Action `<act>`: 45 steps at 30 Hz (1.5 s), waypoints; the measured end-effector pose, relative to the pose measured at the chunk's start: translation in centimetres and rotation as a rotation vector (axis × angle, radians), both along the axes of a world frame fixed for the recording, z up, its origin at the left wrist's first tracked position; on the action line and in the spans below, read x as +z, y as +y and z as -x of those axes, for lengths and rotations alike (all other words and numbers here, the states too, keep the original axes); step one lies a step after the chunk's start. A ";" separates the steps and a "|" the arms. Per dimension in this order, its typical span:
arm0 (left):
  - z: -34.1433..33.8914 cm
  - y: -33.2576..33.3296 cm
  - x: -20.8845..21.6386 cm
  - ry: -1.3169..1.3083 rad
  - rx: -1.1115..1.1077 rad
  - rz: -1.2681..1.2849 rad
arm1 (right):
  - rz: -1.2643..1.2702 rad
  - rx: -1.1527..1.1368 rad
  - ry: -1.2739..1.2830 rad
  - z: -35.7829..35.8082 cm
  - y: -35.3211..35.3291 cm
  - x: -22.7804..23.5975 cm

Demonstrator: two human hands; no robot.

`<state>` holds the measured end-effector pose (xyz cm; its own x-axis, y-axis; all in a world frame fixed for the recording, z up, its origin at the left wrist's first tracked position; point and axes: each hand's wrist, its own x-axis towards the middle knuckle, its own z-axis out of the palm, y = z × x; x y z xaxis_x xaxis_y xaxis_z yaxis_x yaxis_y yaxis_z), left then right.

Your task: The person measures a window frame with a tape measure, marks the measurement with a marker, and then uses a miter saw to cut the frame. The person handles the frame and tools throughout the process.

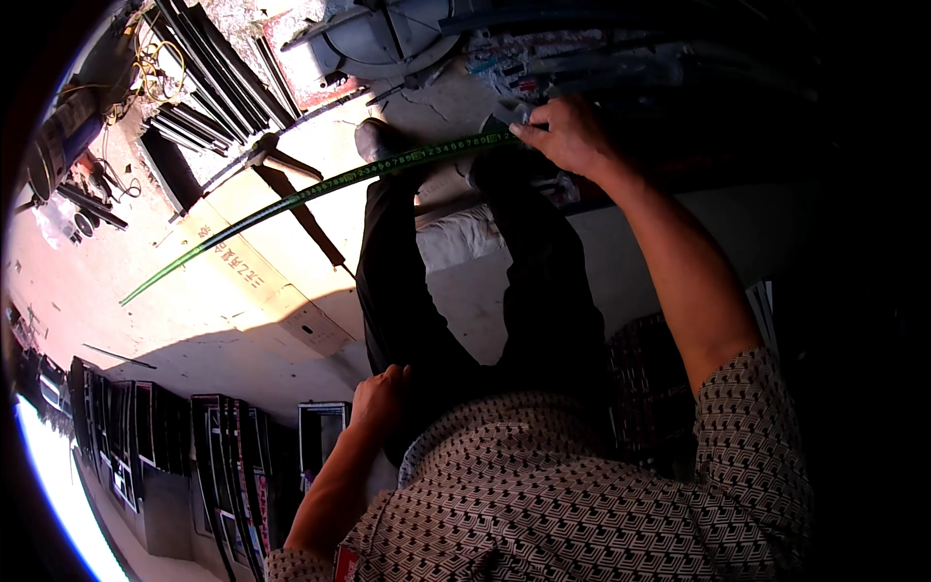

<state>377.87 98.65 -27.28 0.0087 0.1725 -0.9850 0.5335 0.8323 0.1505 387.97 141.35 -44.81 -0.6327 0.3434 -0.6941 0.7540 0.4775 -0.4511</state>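
My right hand [565, 134] is raised ahead of my knees and closed on a tape measure. The tape's long green blade [325, 184] stretches out to the left, bowing downward to its free tip over the sunlit floor. A greyish shape that may be the tape's case shows by the fingers, too dark to make out clearly. Low beside my left thigh, my left hand [378, 396] lies with curled fingers against the dark trousers [407, 310]. Whatever is inside those fingers, if anything, is hidden.
A flat cardboard sheet [257, 272] lies on the floor at left. Dark metal bars [218, 78] are piled beyond it, near a round grey machine part [393, 44]. Black frames [228, 456] stand at lower left. Deep shadow hides the right side.
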 end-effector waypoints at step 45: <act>8.3 41.6 -48.4 0.271 -0.857 -1.121 | -0.168 0.018 0.057 -2.2 2.0 -25.1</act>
<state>369.60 140.25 -75.68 0.3425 0.8819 -0.3240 0.9182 -0.2412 0.3142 390.13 143.31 -69.95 -0.6760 0.4402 -0.5909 0.7206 0.5627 -0.4051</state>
